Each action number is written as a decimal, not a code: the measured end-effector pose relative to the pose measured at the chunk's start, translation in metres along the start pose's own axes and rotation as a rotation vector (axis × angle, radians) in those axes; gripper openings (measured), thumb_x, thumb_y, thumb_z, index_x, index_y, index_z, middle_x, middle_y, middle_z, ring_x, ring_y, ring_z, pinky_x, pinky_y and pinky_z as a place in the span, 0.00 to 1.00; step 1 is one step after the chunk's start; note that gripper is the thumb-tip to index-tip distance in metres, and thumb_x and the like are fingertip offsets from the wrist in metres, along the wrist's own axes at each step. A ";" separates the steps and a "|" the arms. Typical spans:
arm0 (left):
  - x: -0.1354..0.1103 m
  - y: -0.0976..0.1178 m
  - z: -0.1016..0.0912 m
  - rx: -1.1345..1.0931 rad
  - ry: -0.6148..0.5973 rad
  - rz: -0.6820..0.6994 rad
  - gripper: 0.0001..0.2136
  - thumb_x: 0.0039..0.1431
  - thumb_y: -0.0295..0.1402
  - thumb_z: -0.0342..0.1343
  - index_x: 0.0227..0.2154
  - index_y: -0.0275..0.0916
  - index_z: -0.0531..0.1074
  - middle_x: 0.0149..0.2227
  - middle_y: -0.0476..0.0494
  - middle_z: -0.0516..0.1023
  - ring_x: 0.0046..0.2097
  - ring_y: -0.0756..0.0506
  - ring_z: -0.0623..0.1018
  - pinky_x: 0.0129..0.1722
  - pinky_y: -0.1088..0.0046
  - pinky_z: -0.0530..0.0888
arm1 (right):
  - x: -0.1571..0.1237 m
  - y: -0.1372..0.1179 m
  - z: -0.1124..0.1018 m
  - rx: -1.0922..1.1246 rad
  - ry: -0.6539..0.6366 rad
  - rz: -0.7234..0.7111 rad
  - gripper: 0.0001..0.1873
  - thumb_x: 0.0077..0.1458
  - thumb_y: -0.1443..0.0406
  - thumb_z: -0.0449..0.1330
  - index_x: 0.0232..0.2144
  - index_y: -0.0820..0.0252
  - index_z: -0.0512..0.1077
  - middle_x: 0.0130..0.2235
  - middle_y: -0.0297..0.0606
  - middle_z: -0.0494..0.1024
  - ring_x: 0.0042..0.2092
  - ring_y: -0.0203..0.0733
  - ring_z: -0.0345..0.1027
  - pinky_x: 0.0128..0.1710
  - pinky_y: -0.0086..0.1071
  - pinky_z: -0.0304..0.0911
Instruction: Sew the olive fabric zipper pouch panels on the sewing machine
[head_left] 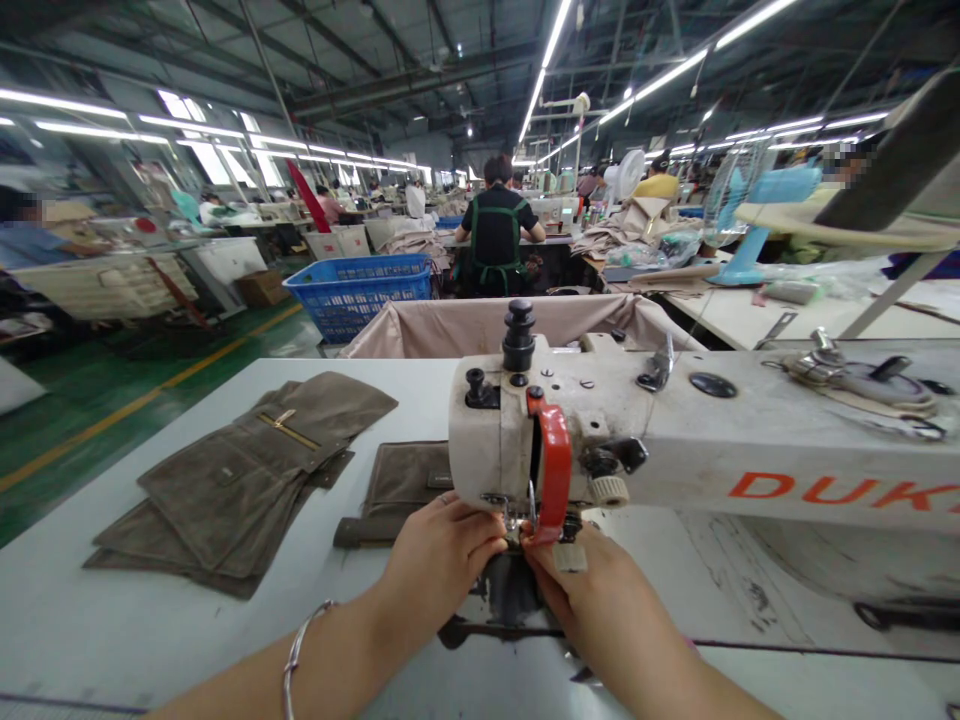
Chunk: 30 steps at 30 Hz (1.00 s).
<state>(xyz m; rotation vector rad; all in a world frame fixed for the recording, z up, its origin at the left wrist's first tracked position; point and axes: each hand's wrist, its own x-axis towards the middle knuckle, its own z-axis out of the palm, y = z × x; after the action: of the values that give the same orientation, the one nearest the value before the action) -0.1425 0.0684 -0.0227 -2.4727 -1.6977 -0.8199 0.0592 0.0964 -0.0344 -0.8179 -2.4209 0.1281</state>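
Note:
At the needle of a white sewing machine (645,430), my left hand (442,550) has its fingers pressed together on the edge of a dark grey-brown fabric piece (409,470). This piece bears a small label and has a folded strip along its near side; part of it passes out of sight under the machine head. Close by on the right, my right hand (592,575) is closed at the presser foot, behind the red guard (553,470). What its fingertips pinch is hidden. Similar fabric pieces (232,490), one with a zip, lie overlapped on the table's left.
A cloth-lined bin (450,325) stands behind the white table (315,630), with a blue basket (364,290) beyond it. A co-worker (497,225) sits farther ahead. To the right are a blue fan (757,215) and a table with plastic bags.

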 end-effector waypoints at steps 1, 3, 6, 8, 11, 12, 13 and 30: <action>0.000 0.000 0.000 0.002 0.002 -0.002 0.04 0.57 0.27 0.64 0.31 0.43 0.78 0.33 0.53 0.82 0.40 0.44 0.80 0.42 0.68 0.76 | 0.000 -0.001 -0.001 0.000 -0.001 0.004 0.12 0.59 0.75 0.55 0.40 0.59 0.74 0.37 0.41 0.77 0.39 0.43 0.71 0.40 0.33 0.69; 0.000 0.000 0.000 0.006 0.000 -0.004 0.04 0.57 0.26 0.64 0.31 0.43 0.78 0.34 0.52 0.82 0.40 0.44 0.80 0.43 0.67 0.76 | 0.001 -0.002 -0.002 0.004 -0.001 0.012 0.12 0.58 0.76 0.55 0.39 0.60 0.74 0.37 0.41 0.77 0.39 0.43 0.71 0.40 0.33 0.69; 0.000 -0.002 0.002 0.016 -0.007 -0.006 0.04 0.59 0.27 0.62 0.32 0.43 0.79 0.35 0.52 0.83 0.40 0.44 0.80 0.43 0.67 0.76 | 0.003 -0.002 -0.003 0.036 -0.011 0.022 0.12 0.58 0.77 0.56 0.39 0.60 0.74 0.39 0.42 0.77 0.41 0.43 0.71 0.41 0.33 0.69; -0.001 -0.003 0.003 0.024 -0.008 -0.007 0.04 0.59 0.27 0.61 0.32 0.43 0.79 0.35 0.51 0.83 0.40 0.44 0.80 0.43 0.67 0.77 | 0.003 -0.003 -0.003 0.080 -0.030 0.038 0.14 0.57 0.78 0.55 0.41 0.60 0.74 0.41 0.43 0.77 0.43 0.44 0.71 0.43 0.34 0.69; -0.001 -0.004 0.004 0.024 0.015 0.008 0.04 0.60 0.28 0.61 0.31 0.43 0.79 0.35 0.50 0.83 0.39 0.43 0.81 0.42 0.66 0.77 | 0.005 -0.005 -0.002 0.120 -0.045 0.064 0.16 0.57 0.78 0.54 0.43 0.60 0.73 0.42 0.43 0.77 0.44 0.45 0.72 0.44 0.35 0.69; -0.001 -0.004 0.003 0.019 0.030 0.017 0.05 0.60 0.29 0.59 0.31 0.43 0.79 0.34 0.50 0.83 0.39 0.43 0.81 0.41 0.67 0.78 | 0.005 -0.006 -0.002 0.114 -0.045 0.070 0.15 0.58 0.78 0.54 0.43 0.60 0.73 0.43 0.43 0.78 0.44 0.45 0.72 0.45 0.35 0.68; 0.000 -0.004 0.002 0.012 0.048 0.031 0.07 0.62 0.29 0.58 0.30 0.43 0.79 0.33 0.51 0.83 0.37 0.43 0.81 0.39 0.67 0.78 | 0.005 -0.007 -0.001 0.098 -0.044 0.070 0.15 0.58 0.77 0.54 0.42 0.59 0.73 0.43 0.42 0.78 0.44 0.44 0.72 0.45 0.34 0.68; -0.032 -0.035 -0.028 0.168 -0.104 0.082 0.27 0.52 0.52 0.64 0.54 0.47 0.74 0.51 0.39 0.77 0.52 0.35 0.76 0.52 0.58 0.74 | -0.007 -0.006 -0.045 0.078 -0.006 0.003 0.11 0.58 0.72 0.57 0.43 0.57 0.73 0.48 0.40 0.76 0.49 0.43 0.70 0.50 0.34 0.67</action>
<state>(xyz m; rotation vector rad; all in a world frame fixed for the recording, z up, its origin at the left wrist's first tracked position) -0.1935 0.0464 -0.0216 -2.4903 -1.6090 -0.5261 0.0854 0.0839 0.0016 -0.7872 -2.4046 0.2249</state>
